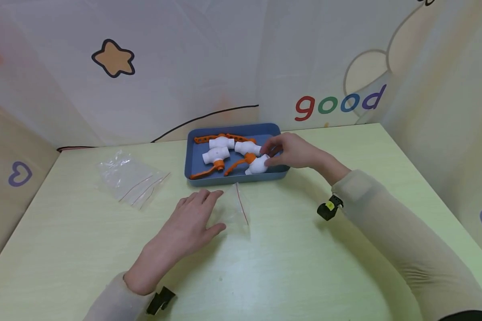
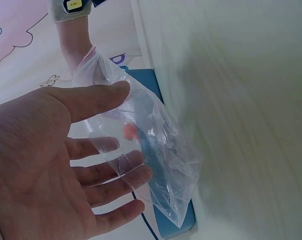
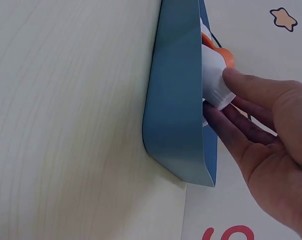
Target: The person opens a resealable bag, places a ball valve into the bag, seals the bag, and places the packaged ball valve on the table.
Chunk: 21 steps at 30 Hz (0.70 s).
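The right hand [image 1: 295, 151] reaches over the right end of a blue tray [image 1: 237, 179] and pinches a white valve [image 1: 258, 166] with an orange handle; the right wrist view shows thumb and fingers on the white body [image 3: 214, 77]. Several more white valves [image 1: 216, 155] with orange handles lie in the tray. In front of the tray, the left hand [image 1: 184, 225] is spread beside a clear zip bag [image 1: 234, 209] with a red line. The left wrist view has the bag [image 2: 165, 150] against the relaxed fingers of that hand [image 2: 66, 160]; whether they hold it cannot be told.
More clear bags [image 1: 130, 178] with red lines lie on the table [image 1: 265, 276], left of the tray. A printed curtain [image 1: 209, 58] stands behind the table and along both sides. Each wrist carries a small black camera.
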Available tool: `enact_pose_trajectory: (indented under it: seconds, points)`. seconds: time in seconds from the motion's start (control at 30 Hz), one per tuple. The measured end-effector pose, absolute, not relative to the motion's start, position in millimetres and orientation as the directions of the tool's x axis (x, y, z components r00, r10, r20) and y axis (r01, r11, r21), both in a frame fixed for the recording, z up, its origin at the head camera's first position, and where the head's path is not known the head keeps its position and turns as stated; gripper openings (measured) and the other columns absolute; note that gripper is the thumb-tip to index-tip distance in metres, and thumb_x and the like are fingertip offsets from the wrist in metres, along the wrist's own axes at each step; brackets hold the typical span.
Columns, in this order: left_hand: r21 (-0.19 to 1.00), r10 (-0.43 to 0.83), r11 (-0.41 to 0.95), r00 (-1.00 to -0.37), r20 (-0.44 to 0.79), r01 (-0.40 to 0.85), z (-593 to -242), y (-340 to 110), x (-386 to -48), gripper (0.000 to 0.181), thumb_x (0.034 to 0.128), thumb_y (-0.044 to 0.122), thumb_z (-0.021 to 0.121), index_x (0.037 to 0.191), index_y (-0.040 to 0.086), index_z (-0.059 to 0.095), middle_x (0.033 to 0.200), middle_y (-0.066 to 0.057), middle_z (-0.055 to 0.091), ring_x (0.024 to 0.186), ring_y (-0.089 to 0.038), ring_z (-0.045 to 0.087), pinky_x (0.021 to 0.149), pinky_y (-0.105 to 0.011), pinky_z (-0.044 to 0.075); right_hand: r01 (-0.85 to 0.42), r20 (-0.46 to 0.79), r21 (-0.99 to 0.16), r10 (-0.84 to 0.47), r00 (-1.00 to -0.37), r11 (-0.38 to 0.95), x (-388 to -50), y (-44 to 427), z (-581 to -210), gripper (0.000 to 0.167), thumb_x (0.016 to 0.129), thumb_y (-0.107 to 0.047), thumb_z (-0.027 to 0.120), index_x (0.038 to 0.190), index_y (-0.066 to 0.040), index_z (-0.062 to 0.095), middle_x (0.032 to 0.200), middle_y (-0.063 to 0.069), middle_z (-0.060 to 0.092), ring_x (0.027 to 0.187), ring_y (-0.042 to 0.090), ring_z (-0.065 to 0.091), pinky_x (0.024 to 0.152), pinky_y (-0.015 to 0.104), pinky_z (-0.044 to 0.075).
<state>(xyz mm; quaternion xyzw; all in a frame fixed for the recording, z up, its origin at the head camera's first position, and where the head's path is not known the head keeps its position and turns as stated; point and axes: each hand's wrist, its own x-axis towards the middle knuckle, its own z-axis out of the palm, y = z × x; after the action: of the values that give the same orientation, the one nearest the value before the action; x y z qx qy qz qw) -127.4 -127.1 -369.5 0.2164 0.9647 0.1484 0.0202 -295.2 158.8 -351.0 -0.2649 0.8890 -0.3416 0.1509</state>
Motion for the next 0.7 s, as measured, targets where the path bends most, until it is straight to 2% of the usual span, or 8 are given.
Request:
enact_pose_trajectory:
  seconds: [0.3,0.7]
  points:
    - [0.295,0.424,0.863,-0.906,0.022,0.411,-370,-127,-127,0.075,0.0883,0.034,0.083,0.148,0.004,0.05,0.132,-0.013,0.059,0.122,-0.034,0.057,0.106,-0.055,0.042,-0.372,-0.082,-0.671,-0.563,-0.823,0.641,-290,157,-349,0.029,0.092,-0.012,0.079,0.12,-0.005,0.074,0.119,0.009,0.069,0.107,0.027,0.067,0.093,0.04,0.055]
    - [0.298,0.421,0.862,-0.907,0.026,0.409,-370,-129,-130,0.075,0.089,0.034,0.083,0.148,0.003,0.049,0.135,-0.015,0.058,0.125,-0.036,0.055,0.106,-0.056,0.042,-0.427,0.021,-0.615,-0.528,-0.849,0.663,-282,154,-348,0.024,0.09,-0.013,0.081,0.113,-0.006,0.077,0.106,0.007,0.072,0.097,0.025,0.066,0.084,0.04,0.055]
